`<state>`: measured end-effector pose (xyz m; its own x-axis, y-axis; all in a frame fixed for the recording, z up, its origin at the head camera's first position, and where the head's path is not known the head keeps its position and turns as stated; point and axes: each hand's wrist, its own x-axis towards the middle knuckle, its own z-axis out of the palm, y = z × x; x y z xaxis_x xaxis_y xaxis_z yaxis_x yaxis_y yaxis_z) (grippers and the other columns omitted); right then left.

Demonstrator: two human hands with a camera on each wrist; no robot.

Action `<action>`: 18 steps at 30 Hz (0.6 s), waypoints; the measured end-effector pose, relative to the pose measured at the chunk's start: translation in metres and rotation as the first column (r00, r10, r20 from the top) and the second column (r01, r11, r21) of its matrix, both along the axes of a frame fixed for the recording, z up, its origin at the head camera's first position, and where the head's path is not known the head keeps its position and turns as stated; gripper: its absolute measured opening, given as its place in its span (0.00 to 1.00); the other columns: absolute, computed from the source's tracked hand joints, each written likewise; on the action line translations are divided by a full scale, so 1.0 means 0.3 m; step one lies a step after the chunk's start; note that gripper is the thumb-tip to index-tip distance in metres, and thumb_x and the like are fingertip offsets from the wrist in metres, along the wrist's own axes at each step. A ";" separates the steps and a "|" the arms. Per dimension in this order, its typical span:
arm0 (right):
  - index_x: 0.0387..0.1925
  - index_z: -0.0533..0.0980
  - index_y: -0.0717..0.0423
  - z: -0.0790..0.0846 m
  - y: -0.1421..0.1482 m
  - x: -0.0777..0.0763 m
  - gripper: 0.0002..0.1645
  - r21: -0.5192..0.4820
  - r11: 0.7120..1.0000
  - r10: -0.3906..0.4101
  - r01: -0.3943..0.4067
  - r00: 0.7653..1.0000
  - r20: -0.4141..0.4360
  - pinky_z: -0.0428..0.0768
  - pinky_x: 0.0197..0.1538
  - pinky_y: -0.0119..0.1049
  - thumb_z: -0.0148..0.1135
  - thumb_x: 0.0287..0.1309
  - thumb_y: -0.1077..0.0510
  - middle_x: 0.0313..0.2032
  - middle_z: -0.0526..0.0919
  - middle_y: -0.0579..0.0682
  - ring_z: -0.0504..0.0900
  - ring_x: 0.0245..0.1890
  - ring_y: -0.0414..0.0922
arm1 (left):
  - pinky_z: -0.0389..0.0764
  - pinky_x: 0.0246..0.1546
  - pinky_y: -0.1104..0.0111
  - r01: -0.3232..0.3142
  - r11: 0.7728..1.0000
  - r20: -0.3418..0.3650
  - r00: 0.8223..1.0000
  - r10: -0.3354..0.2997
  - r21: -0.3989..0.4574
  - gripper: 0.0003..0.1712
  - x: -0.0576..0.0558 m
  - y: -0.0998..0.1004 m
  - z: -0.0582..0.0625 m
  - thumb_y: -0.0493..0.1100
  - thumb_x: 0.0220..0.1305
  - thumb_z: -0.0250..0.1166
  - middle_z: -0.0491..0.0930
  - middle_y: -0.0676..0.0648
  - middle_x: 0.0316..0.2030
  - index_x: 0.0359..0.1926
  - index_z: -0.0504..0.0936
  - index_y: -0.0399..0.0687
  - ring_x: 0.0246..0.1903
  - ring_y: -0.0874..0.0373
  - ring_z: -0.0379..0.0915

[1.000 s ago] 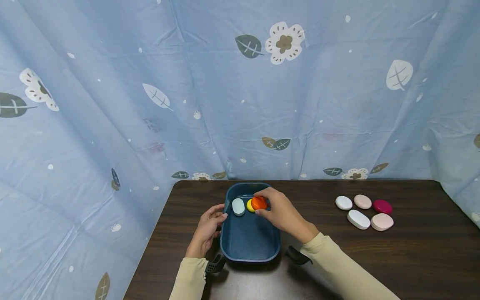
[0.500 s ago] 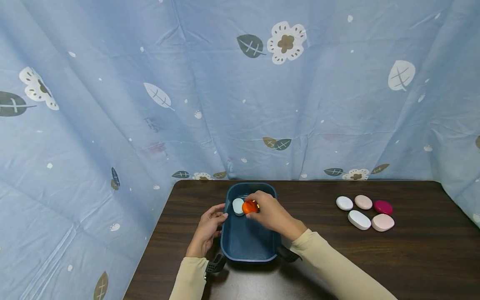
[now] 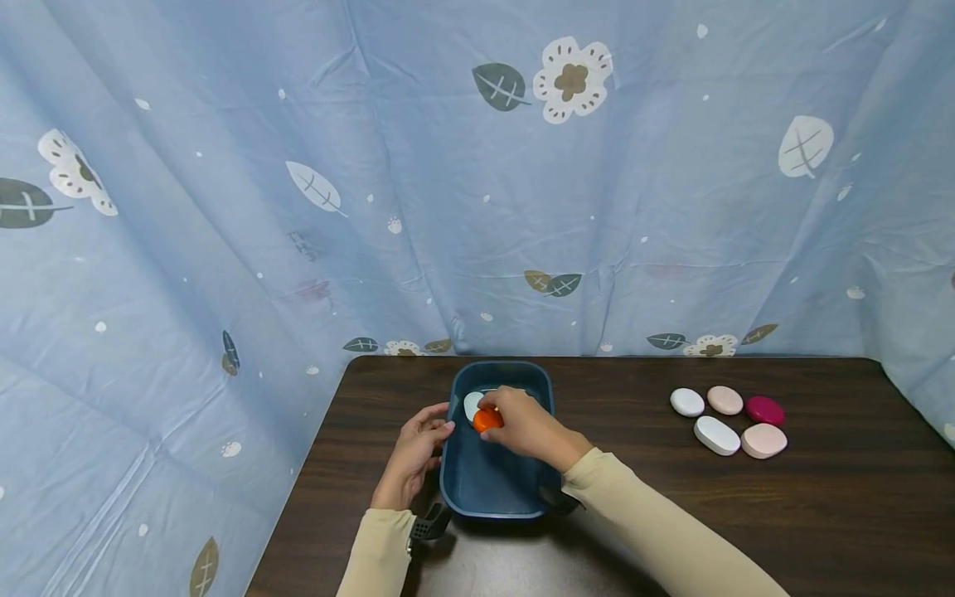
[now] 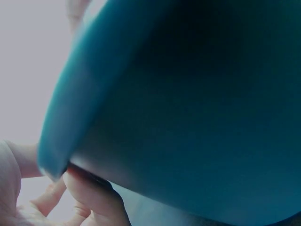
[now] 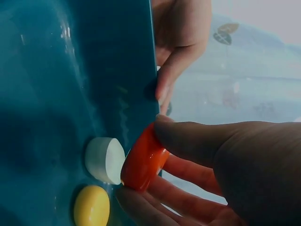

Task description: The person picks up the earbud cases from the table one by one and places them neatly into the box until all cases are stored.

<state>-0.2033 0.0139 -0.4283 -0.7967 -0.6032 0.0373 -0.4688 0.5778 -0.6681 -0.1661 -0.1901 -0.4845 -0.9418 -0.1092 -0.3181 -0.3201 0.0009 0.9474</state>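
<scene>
A deep blue tray [image 3: 492, 489] sits on the table. My right hand [image 3: 531, 427] pinches a glossy orange soap bar [image 5: 145, 157] between thumb and fingers, over the tray's far half. In the right wrist view the orange bar is tilted, right beside a pale white soap bar [image 5: 104, 160] inside the tray. Also in there lies a yellow soap bar [image 5: 91, 207], mostly hidden behind my right hand in the head view. My left hand [image 3: 412, 456] grips the tray's left rim, thumb on the rim and fingers along the outer wall.
On the right of the dark wooden table [image 3: 619, 489] lies a group of soap bars: a round white one [image 3: 687, 402], a long white one [image 3: 717, 436], two pale pink ones, and a magenta one [image 3: 764, 410]. A blue patterned curtain [image 3: 448, 166] hangs behind the table.
My right hand has carried the orange soap bar left and slightly nearer, from over the yellow bar to beside the white one. My left hand stays on the rim.
</scene>
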 end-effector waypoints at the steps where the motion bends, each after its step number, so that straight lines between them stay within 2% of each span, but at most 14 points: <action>1: 0.55 0.82 0.70 -0.002 -0.003 -0.001 0.23 0.004 1.000 0.002 -0.002 1.000 0.004 0.85 0.51 0.50 0.77 0.59 0.66 0.47 0.85 0.61 0.82 0.42 0.52 | 0.79 0.37 0.64 0.000 1.000 -0.001 1.000 0.000 -0.001 0.24 0.000 0.000 0.000 0.39 0.79 0.60 0.81 0.40 0.49 0.71 0.75 0.41 0.40 0.51 0.76; 8: 0.55 0.82 0.69 -0.025 -0.023 -0.014 0.22 0.055 0.998 0.021 -0.022 0.999 0.027 0.84 0.51 0.48 0.76 0.61 0.64 0.46 0.85 0.59 0.81 0.40 0.50 | 0.79 0.37 0.64 -0.003 1.000 -0.006 1.000 0.003 0.003 0.23 0.001 0.000 -0.001 0.39 0.79 0.60 0.81 0.40 0.49 0.70 0.75 0.41 0.40 0.52 0.77; 18: 0.54 0.82 0.71 -0.050 -0.044 -0.020 0.22 0.076 0.996 0.043 -0.047 0.998 0.052 0.84 0.50 0.47 0.76 0.61 0.63 0.43 0.87 0.58 0.80 0.37 0.48 | 0.79 0.38 0.63 0.011 1.000 -0.007 1.000 -0.011 0.008 0.24 0.002 -0.003 -0.002 0.40 0.79 0.59 0.81 0.39 0.50 0.71 0.74 0.41 0.41 0.51 0.76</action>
<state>-0.2092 0.0008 -0.4434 -0.7686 -0.6378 -0.0497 -0.4623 0.6075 -0.6459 -0.1654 -0.1911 -0.4853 -0.9450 -0.0962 -0.3127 -0.3138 -0.0037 0.9495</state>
